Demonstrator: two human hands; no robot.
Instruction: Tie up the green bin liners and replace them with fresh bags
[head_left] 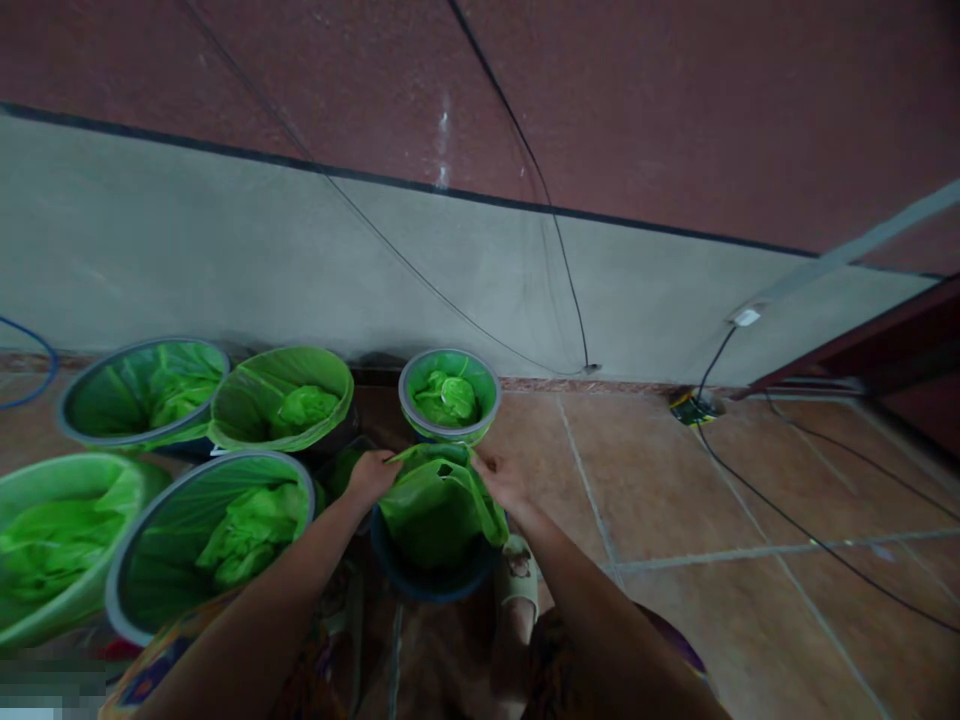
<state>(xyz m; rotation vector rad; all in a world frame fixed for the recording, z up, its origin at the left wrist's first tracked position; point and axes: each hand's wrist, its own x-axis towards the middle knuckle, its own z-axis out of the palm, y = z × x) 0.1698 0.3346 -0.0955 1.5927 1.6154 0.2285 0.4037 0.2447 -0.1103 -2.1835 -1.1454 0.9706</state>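
Between my two hands a green plastic bag (435, 510) is spread at the mouth of a dark bucket (405, 585), with part of the bag down inside it. My left hand (371, 477) is closed on the bag's upper left edge. On the opposite side, my right hand (501, 482) grips the upper right edge. A small hole shows near the top of the bag. Just beyond my hands stands a small grey-rimmed bin (405, 395) lined with green plastic, with a bunched green bag (446, 397) inside.
Several green-lined bins crowd the left, including a grey-rimmed bin (116, 600) near my left arm. A black cable (750, 505) runs across the tiled floor (660, 620) from a white socket (746, 317). A blue hose (49, 375) lies at the far left. My slippered foot (519, 580) is beside the bucket.
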